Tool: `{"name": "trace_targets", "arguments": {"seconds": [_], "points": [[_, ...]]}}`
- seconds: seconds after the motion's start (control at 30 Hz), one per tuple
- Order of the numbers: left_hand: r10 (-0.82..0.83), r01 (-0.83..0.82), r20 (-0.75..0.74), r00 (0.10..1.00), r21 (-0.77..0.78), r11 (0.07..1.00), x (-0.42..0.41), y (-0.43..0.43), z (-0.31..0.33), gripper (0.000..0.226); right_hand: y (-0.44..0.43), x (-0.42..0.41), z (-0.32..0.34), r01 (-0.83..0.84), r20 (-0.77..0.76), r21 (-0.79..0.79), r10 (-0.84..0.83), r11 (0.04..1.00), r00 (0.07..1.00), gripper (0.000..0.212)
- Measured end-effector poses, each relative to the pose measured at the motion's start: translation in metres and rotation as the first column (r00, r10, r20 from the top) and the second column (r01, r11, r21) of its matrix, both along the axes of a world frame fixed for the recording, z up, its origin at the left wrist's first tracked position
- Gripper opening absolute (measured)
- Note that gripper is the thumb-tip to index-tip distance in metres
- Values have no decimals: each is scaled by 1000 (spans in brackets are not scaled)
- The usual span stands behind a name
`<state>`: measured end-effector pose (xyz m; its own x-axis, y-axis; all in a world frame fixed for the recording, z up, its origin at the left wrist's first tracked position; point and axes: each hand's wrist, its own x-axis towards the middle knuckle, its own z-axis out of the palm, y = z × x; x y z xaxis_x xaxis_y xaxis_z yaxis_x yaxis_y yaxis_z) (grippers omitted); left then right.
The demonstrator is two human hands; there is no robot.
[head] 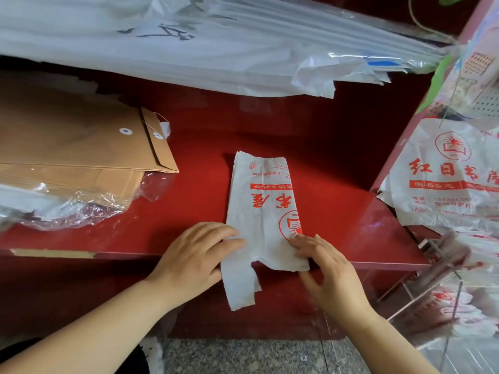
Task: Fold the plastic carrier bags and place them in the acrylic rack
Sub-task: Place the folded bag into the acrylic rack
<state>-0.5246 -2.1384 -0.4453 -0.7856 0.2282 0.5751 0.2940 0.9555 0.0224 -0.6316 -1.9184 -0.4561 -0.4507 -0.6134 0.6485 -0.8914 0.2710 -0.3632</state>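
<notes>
Pressing thin, crinkled white carrier bag [259, 211] onto glossy red shelf [324, 171]: left hand [194, 255], right hand [326, 276], grip spread.

Hanging bag [445, 190]: "红日书"; folded bag [259, 225]: "书屋"

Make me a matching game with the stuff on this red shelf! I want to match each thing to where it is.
Things:
1. carrier bag
2. brown envelopes
3. acrylic rack

Places:
A. at the right edge, below the shelf top, with folded bags inside
B. on the left, lying partly in clear wrap
C. in the middle, pressed flat by the left hand and right hand

Pairs: 1-C, 2-B, 3-A
</notes>
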Motion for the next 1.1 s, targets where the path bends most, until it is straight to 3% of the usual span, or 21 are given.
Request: {"name": "trace_targets", "arguments": {"seconds": [0.13,0.23,0.33,0.43,0.5,0.6,0.7,0.87,1.0,1.1], "points": [[-84,93,-75,994,126,988,-2,7,2,22,0,1,4,-34,11,-26,34,999,999,15],[-71,77,-29,997,357,931,1,7,1,19,1,2,6,-45,53,-46,48,998,997,8],[-1,-52,90,996,578,814,2,13,9,21,2,4,9,-13,171,-74,26,997,985,11],[131,-268,238,962,747,609,-2,18,19,20,-1,7,15,113,354,-122,-63,986,933,18],[227,-382,307,924,754,535,-7,19,22,28,-7,6,20,200,414,-103,-141,974,899,10],[298,-525,432,851,691,497,-17,23,27,27,-19,5,24,312,430,-54,-260,948,865,22],[412,-641,497,764,516,568,-26,26,38,9,-29,6,24,406,364,37,-391,913,845,10],[526,-732,538,658,293,615,-40,25,46,15,-33,6,25,469,301,165,-497,868,814,16],[574,-743,495,652,269,612,-42,27,48,32,-32,6,26,481,287,212,-525,851,802,26],[543,-638,336,770,376,672,-38,25,45,36,-30,5,27,486,270,189,-521,853,809,28]]}}
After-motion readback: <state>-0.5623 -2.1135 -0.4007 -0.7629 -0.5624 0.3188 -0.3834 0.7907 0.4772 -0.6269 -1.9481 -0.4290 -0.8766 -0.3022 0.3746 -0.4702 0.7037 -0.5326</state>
